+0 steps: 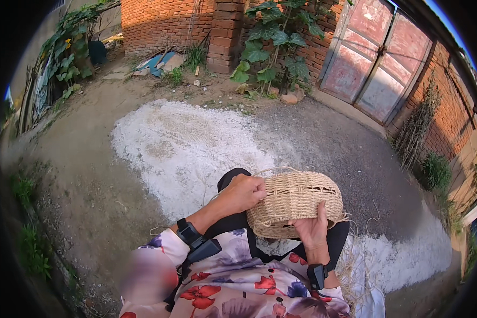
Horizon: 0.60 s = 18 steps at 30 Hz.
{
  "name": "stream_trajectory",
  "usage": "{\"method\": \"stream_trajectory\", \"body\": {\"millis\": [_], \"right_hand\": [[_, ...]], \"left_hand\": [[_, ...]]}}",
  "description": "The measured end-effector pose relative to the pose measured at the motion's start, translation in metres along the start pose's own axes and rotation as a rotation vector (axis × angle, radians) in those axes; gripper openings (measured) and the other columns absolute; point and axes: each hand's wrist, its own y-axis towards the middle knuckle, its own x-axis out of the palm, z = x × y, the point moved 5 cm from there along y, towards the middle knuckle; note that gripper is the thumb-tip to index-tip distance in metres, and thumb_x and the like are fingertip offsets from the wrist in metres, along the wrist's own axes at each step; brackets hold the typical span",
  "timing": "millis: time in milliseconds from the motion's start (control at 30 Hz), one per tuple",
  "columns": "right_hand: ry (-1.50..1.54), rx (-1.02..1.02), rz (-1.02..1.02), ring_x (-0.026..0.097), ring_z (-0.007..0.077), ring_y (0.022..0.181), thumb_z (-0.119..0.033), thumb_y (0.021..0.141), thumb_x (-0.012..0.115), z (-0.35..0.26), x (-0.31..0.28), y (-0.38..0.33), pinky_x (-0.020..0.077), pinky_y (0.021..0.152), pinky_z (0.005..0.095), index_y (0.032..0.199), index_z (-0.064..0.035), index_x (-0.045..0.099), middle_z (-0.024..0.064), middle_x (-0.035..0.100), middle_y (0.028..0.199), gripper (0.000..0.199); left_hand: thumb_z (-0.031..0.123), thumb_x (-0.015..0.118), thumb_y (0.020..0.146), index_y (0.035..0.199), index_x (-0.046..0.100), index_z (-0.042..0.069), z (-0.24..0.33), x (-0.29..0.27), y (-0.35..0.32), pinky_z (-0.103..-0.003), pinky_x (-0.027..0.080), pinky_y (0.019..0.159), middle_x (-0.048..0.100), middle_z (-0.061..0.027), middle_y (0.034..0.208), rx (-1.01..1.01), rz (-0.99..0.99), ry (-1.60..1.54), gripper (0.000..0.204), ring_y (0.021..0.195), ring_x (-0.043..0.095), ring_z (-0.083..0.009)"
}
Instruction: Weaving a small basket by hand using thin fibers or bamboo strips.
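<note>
A small round woven straw basket [297, 199] rests upside down on my lap, over dark trousers. My left hand [245, 192] is closed on the basket's left rim, pinching a thin straw strand there. My right hand [314, 229] presses flat against the basket's near side, fingers pointing up, steadying it. Loose pale straw strands [361, 254] trail from the basket down past my right knee. Both wrists carry black strapped devices.
I sit outdoors on a dirt yard with a large white powdery patch [185, 143] in front. A red brick wall [164, 21] with leafy plants [273, 47] stands ahead, a faded red double door [376, 58] at the right. Weeds line both sides.
</note>
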Motion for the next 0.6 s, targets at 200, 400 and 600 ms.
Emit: {"method": "stream_trajectory", "body": {"millis": [200, 400, 600], "right_hand": [[0.029, -0.017, -0.024, 0.065, 0.0326, 0.095, -0.045, 0.101, 0.038, -0.007, -0.007, 0.001, 0.0589, 0.065, 0.0427, 0.135, -0.0006, 0.039, 0.0198, 0.059, 0.121, 0.056], [0.069, -0.033, 0.003, 0.066, 0.0313, 0.095, -0.043, 0.101, 0.041, -0.007, -0.009, 0.002, 0.0602, 0.063, 0.0416, 0.135, -0.0013, 0.04, 0.0187, 0.06, 0.12, 0.054], [0.086, -0.04, -0.004, 0.066, 0.0313, 0.095, -0.044, 0.099, 0.043, -0.005, -0.008, 0.003, 0.06, 0.063, 0.0418, 0.135, -0.0016, 0.04, 0.0185, 0.059, 0.121, 0.055]], "left_hand": [[0.014, 0.061, 0.083, 0.079, 0.063, 0.001, -0.017, -0.006, -0.019, -0.037, 0.049, 0.06, 0.064, -0.0128, 0.071, -0.074, 0.239, 0.191, 0.013, 0.064, 0.063, -0.0259], [0.013, 0.061, 0.081, 0.079, 0.065, 0.004, 0.004, -0.015, -0.021, -0.037, 0.049, 0.063, 0.065, -0.0114, 0.076, 0.065, 0.264, 0.186, 0.01, 0.067, 0.063, -0.0284], [0.013, 0.062, 0.078, 0.077, 0.065, 0.004, 0.014, 0.003, -0.009, -0.041, 0.05, 0.063, 0.064, -0.0104, 0.073, 0.167, 0.203, 0.376, 0.01, 0.068, 0.064, -0.0296]]}}
